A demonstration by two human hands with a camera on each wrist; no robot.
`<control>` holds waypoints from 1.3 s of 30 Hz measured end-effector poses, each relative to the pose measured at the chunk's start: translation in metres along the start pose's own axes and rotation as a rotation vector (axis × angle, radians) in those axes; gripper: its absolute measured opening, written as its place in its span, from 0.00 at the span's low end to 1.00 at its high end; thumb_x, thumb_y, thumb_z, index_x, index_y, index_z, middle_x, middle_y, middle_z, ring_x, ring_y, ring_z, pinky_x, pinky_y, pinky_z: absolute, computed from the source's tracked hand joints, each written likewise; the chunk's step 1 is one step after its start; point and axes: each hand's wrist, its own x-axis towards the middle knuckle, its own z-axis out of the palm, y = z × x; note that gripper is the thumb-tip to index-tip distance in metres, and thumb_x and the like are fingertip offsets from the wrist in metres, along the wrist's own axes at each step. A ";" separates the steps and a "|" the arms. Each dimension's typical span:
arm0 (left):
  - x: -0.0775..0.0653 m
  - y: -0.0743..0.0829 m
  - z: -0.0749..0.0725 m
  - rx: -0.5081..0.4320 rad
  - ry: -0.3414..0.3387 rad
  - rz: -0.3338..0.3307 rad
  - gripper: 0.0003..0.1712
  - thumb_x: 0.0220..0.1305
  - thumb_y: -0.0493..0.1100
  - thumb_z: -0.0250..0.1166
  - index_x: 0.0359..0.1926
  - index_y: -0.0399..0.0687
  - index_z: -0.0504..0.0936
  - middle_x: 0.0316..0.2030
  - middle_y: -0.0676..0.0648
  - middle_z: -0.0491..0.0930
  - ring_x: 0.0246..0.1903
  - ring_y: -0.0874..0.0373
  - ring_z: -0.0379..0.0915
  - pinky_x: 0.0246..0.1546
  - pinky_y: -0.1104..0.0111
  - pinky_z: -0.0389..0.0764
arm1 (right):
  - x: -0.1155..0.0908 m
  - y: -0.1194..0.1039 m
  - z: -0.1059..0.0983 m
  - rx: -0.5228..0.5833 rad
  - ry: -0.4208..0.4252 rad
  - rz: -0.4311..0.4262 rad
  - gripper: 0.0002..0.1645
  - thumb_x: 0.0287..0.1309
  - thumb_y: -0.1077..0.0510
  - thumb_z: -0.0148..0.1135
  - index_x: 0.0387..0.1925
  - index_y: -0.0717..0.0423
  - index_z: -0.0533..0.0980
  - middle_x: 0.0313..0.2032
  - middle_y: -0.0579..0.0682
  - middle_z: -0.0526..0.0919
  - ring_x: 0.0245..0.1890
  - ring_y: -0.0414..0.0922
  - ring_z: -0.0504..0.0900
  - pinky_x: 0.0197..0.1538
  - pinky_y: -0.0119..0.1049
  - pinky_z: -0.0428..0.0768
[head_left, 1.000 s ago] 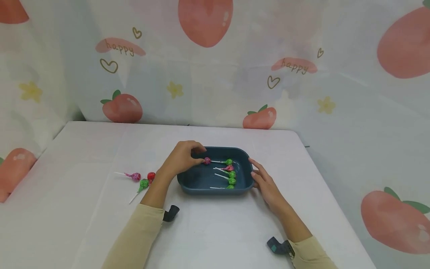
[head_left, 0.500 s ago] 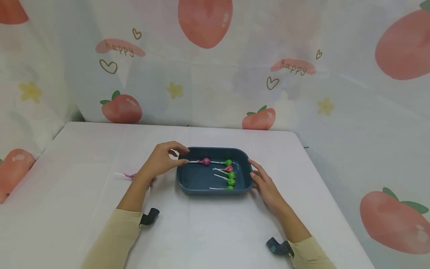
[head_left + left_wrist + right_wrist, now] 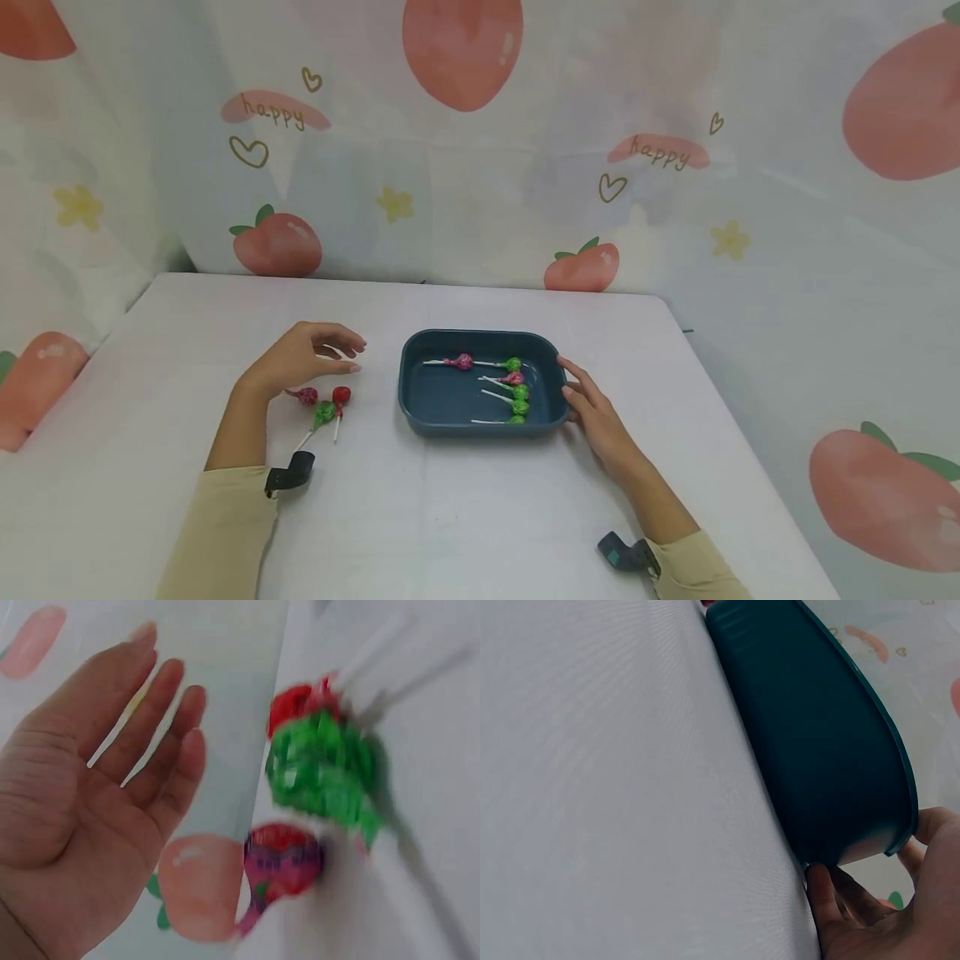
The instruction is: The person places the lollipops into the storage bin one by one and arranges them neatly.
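Green and pink wrapped lollipops (image 3: 520, 407) lie in a dark blue tray (image 3: 438, 400), six in all. Five heads form a column toward the right, sticks leftward; one pink lollipop (image 3: 464, 362) sits farther left on the far side. Nearest one partly hidden by the near wall.

Right hand (image 3: 596, 412) at the tray's right end: fingers apart, touching rim and outer wall.

Left hand (image 3: 300, 360) is raised well left of the tray, holding nothing — fingers slightly bent, thumb apart from them. Just nearer than it, three more lollipops lie outside the tray: purple-pink (image 3: 306, 397), green (image 3: 325, 413), red (image 3: 341, 395). Left wrist view: hand clear of all three.

White surface (image 3: 450, 517) beneath everything. Beige sleeves (image 3: 221, 533) and dark wrist devices (image 3: 291, 475) on both arms. Behind — a pale backdrop (image 3: 480, 200) printed with peaches, hearts and "happy".
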 end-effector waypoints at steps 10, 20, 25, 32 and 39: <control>-0.028 -0.032 -0.025 -0.085 -0.107 -0.103 0.18 0.66 0.36 0.71 0.57 0.43 0.86 0.50 0.42 0.83 0.50 0.47 0.79 0.45 0.63 0.83 | 0.001 0.001 0.000 -0.016 0.003 0.015 0.30 0.83 0.45 0.44 0.80 0.31 0.57 0.75 0.60 0.63 0.67 0.57 0.69 0.54 0.28 0.75; -0.042 -0.040 -0.031 -0.081 -0.129 -0.122 0.24 0.59 0.44 0.79 0.55 0.43 0.87 0.51 0.44 0.85 0.51 0.50 0.82 0.55 0.70 0.76 | 0.002 0.002 0.001 -0.009 0.003 0.010 0.30 0.82 0.44 0.44 0.80 0.30 0.58 0.76 0.57 0.62 0.66 0.56 0.69 0.53 0.28 0.76; -0.045 -0.044 -0.031 -0.067 -0.136 -0.113 0.23 0.59 0.44 0.79 0.55 0.46 0.87 0.52 0.45 0.85 0.53 0.50 0.80 0.55 0.70 0.76 | 0.001 0.000 0.001 -0.011 0.002 0.015 0.30 0.82 0.45 0.44 0.80 0.31 0.57 0.75 0.59 0.63 0.65 0.57 0.69 0.53 0.28 0.76; -0.050 -0.051 -0.032 -0.057 -0.124 -0.085 0.22 0.59 0.41 0.79 0.54 0.46 0.88 0.52 0.46 0.85 0.55 0.52 0.80 0.55 0.70 0.77 | -0.001 -0.004 0.002 -0.011 -0.002 0.018 0.31 0.83 0.46 0.44 0.81 0.33 0.56 0.76 0.59 0.60 0.66 0.57 0.68 0.54 0.28 0.75; -0.053 -0.054 -0.033 -0.046 -0.120 -0.094 0.21 0.58 0.40 0.79 0.54 0.46 0.88 0.53 0.46 0.85 0.56 0.52 0.78 0.58 0.70 0.75 | -0.001 -0.004 0.001 -0.008 -0.007 0.014 0.31 0.83 0.46 0.44 0.81 0.32 0.56 0.76 0.59 0.61 0.66 0.57 0.68 0.54 0.28 0.75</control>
